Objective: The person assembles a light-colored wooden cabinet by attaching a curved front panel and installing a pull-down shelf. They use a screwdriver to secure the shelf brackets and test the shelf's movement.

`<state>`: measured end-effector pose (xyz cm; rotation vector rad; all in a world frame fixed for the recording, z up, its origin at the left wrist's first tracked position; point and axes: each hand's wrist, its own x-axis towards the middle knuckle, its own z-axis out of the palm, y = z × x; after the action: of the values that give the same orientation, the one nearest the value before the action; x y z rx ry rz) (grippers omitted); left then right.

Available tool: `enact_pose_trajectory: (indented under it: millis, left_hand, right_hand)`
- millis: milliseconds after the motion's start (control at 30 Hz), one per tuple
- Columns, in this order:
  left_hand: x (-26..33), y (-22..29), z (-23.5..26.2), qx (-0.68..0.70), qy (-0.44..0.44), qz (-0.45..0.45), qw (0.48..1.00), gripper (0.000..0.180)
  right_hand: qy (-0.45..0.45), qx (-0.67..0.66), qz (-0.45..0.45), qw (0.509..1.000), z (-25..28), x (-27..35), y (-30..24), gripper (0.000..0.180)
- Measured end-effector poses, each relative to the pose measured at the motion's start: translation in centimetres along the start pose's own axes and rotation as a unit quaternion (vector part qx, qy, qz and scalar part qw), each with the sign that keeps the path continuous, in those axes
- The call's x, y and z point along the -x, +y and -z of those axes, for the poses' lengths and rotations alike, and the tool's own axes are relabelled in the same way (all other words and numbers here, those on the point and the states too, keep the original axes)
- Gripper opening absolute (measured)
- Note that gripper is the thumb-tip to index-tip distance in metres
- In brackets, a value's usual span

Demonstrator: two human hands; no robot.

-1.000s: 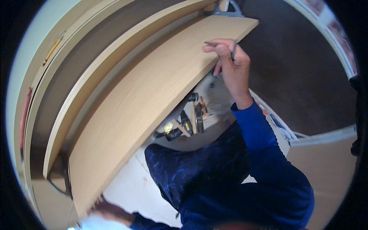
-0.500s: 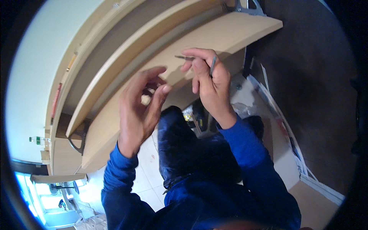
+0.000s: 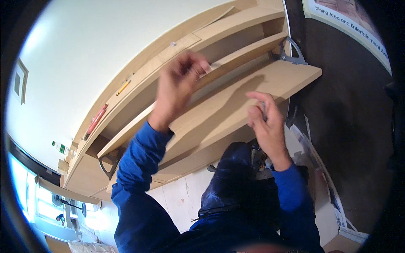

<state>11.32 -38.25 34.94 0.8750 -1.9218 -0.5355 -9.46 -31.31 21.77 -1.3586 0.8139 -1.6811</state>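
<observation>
My left hand (image 3: 175, 86), smeared by motion, is raised over the wooden cabinet with its fingers curled together. A small pale patch shows at its fingertips, too blurred to name. My right hand (image 3: 270, 126) hovers by the near edge of a tilted pale wood panel (image 3: 291, 78), its fingers closed round a thin grey metal tool (image 3: 264, 110). Most of that tool is hidden by the fingers. Behind the panel lies a narrower wood board (image 3: 253, 48). Dark curved brackets, one at the right (image 3: 295, 52) and one at the left (image 3: 110, 164), join at the panel ends.
On the cabinet's top ledge lie a yellow pencil-like stick (image 3: 123, 87), a red tool (image 3: 97, 120) and a small clear piece (image 3: 173, 44). A green-labelled bottle (image 3: 60, 147) stands farther left. A dark wall (image 3: 346, 105) with a poster (image 3: 350, 25) bounds the right side.
My left hand has moved up and right over the cabinet. My right hand has shifted right and lower, away from the left. The view has tilted, showing more of the ledge and the poster.
</observation>
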Motion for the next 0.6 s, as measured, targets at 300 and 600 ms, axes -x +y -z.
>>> enact_pose_trajectory:
  millis: [300, 600]
  left_hand:
    - [-11.6, -5.7, 13.3, -0.451, 0.085, 0.057, 0.887, 0.017]
    - [-9.9, -8.7, 14.2, -0.589, 0.039, -0.014, 0.807, 0.015]
  right_hand:
    - [0.065, 0.16, -0.103, 0.98, 9.9, 8.2, -0.5, 0.016]
    - [0.253, 0.035, -0.244, 0.935, 12.3, 15.0, 3.5, 0.024]
